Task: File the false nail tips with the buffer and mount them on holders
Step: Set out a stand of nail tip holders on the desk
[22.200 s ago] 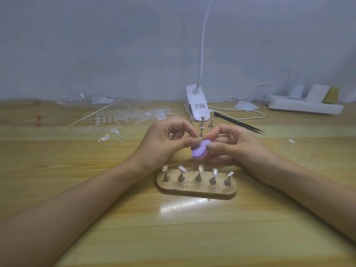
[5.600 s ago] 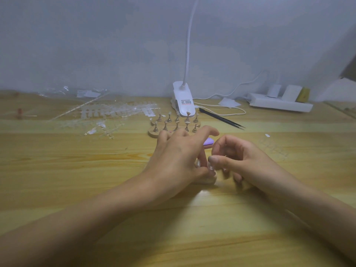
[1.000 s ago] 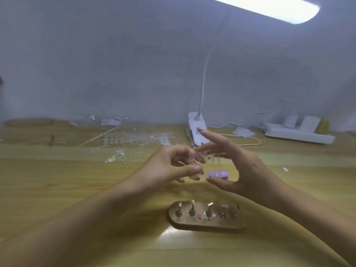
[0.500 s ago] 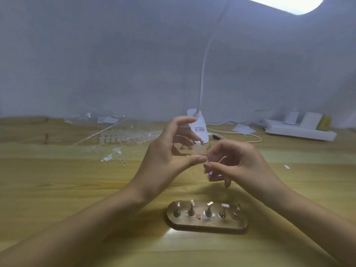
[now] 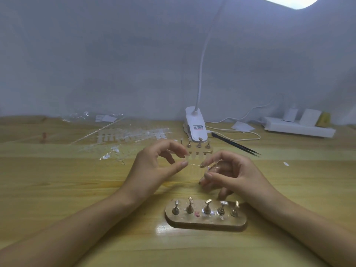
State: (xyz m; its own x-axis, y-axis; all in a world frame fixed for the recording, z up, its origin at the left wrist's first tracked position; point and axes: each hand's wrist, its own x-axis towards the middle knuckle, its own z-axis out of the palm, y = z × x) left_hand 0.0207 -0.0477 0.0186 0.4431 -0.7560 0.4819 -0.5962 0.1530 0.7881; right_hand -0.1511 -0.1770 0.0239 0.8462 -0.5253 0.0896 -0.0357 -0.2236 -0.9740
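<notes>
Glossy wooden table, shiny metal holders, clear plastic nail strips, white plastic lamp.

I see a white clip lamp at the back of the wooden table, its cable looping right, near a white power strip. Black tweezers lie just beside the lamp; a small red object sits far left.

Forearms reach forward; the left hand and right hand face each other, fingertips pinching a thin strip between them.
</notes>
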